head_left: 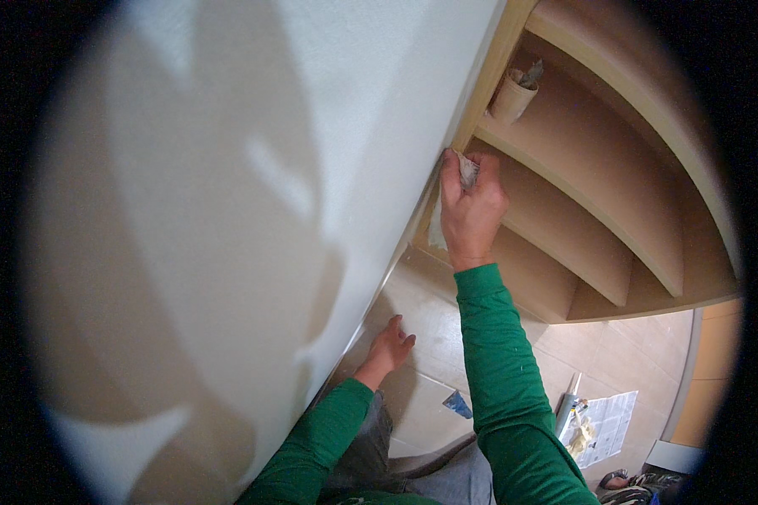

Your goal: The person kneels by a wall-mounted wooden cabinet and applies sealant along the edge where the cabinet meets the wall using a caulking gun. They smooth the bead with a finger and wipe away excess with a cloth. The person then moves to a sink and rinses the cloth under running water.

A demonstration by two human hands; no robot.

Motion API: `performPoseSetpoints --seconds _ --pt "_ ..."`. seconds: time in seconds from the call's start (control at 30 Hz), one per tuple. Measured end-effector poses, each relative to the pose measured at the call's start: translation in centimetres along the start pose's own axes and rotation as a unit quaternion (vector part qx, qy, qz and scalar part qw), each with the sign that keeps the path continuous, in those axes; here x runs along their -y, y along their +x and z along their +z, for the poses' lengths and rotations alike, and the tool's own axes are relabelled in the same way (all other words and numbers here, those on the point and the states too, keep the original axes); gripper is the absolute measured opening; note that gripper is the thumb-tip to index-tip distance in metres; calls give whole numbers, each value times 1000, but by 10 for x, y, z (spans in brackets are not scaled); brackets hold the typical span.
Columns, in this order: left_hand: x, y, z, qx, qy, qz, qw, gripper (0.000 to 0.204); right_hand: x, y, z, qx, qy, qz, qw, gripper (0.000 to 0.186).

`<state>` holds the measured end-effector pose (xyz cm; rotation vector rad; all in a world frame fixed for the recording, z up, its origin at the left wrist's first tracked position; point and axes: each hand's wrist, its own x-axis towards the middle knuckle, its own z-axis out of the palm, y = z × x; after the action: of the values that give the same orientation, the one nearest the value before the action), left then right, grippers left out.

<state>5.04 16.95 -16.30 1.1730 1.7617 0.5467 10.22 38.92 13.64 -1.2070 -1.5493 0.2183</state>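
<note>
I am pressing a crumpled grey-white cloth [466, 172] against the front edge of the wooden shelf unit [564, 160], right where it is meeting the white wall [253, 168]. My right hand [473, 210] is holding it with the grip closed tight, fingers curled around the wad. My left hand [389, 343] is hanging lower, near the foot of the wall, its grip loose and holding nothing, fingers half spread above the tiled floor [429, 320]. A paper cup [512, 97] is sitting on the shelf above. I am judging that the cloth could be slipping off the narrow edge and smearing the wall, since only a small wad is bearing on that seam.
</note>
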Motion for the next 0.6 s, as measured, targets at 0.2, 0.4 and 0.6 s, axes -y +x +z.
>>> performPoseSetpoints --seconds 0.2,0.4,0.6 --pt "-4 0 -2 12 1 -12 1000 77 22 19 -7 -36 17 -13 999 27" --pt "-15 1 -6 28 -3 -20 999 75 -1 8 1 -51 3 -21 998 28" --pt "-15 -4 -10 35 1 -26 999 75 29 28 -8 -55 26 -33 998 28"
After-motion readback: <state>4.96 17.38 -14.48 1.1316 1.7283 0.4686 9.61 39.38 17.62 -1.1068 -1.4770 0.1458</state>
